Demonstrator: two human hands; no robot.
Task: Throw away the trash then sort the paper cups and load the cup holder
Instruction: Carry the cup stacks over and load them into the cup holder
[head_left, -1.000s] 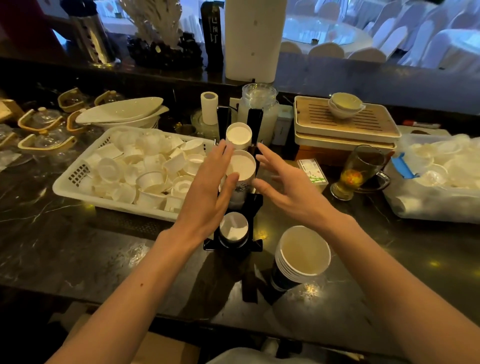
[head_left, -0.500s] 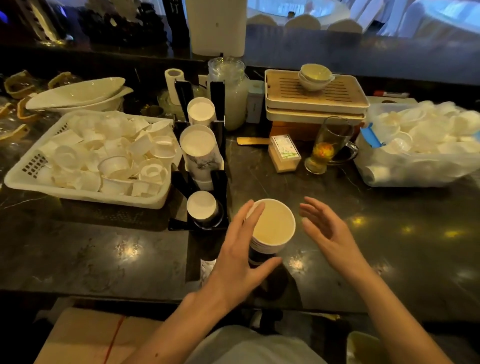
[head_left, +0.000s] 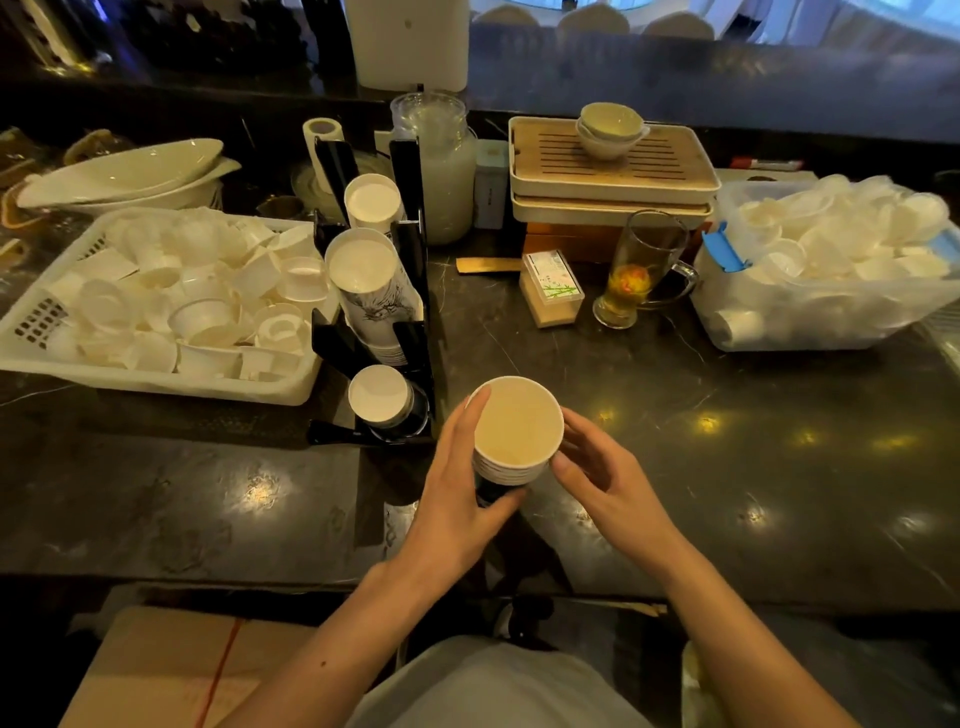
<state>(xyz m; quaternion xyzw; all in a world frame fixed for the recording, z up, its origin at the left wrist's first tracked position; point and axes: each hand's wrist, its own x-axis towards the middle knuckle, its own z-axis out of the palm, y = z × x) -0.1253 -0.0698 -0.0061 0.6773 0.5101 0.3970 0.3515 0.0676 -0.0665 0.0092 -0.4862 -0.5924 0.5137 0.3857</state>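
Observation:
A stack of nested paper cups (head_left: 517, 431) stands upright on the dark counter near the front edge. My left hand (head_left: 460, 486) wraps its left side and my right hand (head_left: 597, 470) presses its right side. Just to the left stands the black cup holder (head_left: 410, 249) with three rows of white cups: a small stack at the back (head_left: 373, 201), a large patterned stack in the middle (head_left: 363, 270) and a small stack at the front (head_left: 379, 397).
A white basket (head_left: 156, 382) of loose small cups sits at the left. A clear bin (head_left: 810, 322) of plastic cups stands at the right. Behind are a glass mug of tea (head_left: 639, 270), a small box (head_left: 551, 288), stacked wooden trays (head_left: 613, 171) with bowls, a jar.
Both hands left the cup holder and came back toward me. They closed around the stack of paper cups near the front edge. The camera tilted downward.

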